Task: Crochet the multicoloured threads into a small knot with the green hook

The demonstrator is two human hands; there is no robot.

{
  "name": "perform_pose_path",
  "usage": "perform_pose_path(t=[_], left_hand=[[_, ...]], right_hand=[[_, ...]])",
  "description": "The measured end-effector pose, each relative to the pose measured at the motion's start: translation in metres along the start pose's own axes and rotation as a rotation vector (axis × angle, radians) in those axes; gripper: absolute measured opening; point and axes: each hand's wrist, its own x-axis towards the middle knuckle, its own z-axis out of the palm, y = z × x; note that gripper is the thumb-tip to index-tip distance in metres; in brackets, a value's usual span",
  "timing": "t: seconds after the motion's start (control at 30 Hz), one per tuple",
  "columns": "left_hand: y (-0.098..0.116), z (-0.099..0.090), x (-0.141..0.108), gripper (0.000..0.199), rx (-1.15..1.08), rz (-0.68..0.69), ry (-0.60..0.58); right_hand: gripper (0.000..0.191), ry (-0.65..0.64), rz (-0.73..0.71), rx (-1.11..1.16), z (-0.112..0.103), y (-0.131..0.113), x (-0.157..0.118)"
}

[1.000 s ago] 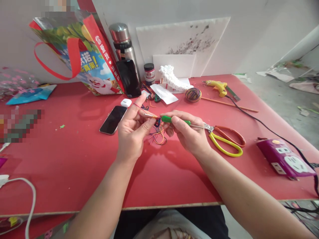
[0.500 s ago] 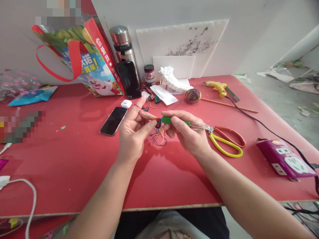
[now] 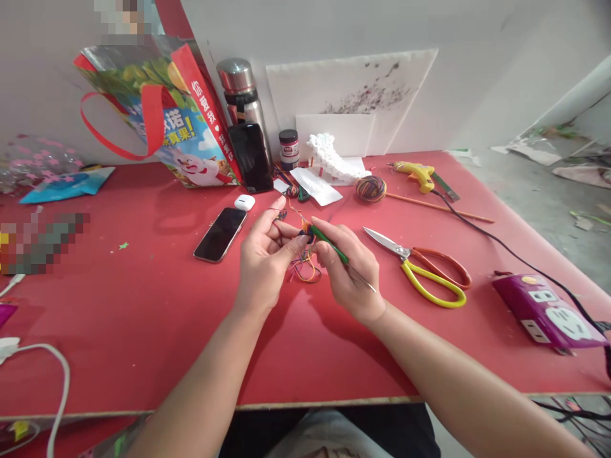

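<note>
My left hand [image 3: 266,257] pinches a small piece of multicoloured crochet work [image 3: 307,234] between thumb and fingers, with a strand of yarn running over the raised index finger. In my right hand [image 3: 351,267] is a crochet hook [image 3: 330,243] with a green handle, held like a pen. Its bare metal end points back toward my right wrist, while its other end meets the crochet work. Loose strands of orange, purple and dark yarn [image 3: 308,270] dangle below the piece. A ball of the same variegated yarn [image 3: 371,189] lies beyond my hands.
Scissors [image 3: 434,277] with red and yellow handles lie right of my hands, near a purple power strip [image 3: 544,312]. A yellow glue gun [image 3: 415,175] sits farther back. To the left are a phone [image 3: 221,235], an earbud case [image 3: 244,202] and a shopping bag [image 3: 191,140].
My right hand has turned and shifted slightly left, so the hook now slants down to the right instead of lying nearly level. The scissor blades have come into view.
</note>
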Motion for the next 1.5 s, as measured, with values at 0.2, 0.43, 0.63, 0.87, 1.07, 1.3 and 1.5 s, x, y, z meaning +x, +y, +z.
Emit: perform_pose_path(t=[0.2,0.43,0.63,0.87,1.07,1.3,1.5], left_hand=[[0.005,-0.003,0.001,0.069,-0.049,-0.025,-0.032],[0.007,-0.007,0.003,0.069,-0.093,-0.045,-0.070],[0.006,-0.007,0.002,0.064,-0.113,-0.065,-0.122],[0.008,-0.008,0.002,0.065,-0.104,-0.103,-0.156],[0.011,-0.007,0.000,0.056,-0.065,-0.071,-0.193],[0.013,-0.008,-0.005,0.064,0.052,-0.041,-0.317],[0.013,-0.008,-0.007,0.065,0.114,-0.020,-0.337]], right_hand=[[0.031,0.056,0.237,0.344,0.005,-0.005,0.000],[0.034,0.035,0.651,0.926,0.011,0.003,0.009],[0.028,0.021,0.837,1.205,0.010,0.004,0.016],[0.058,0.069,1.006,1.273,0.007,-0.007,0.023],[0.057,-0.029,0.947,1.188,-0.004,0.002,0.029],[0.061,-0.172,0.913,1.092,-0.019,0.021,0.033],[0.060,-0.164,0.892,0.919,-0.026,0.019,0.039]])
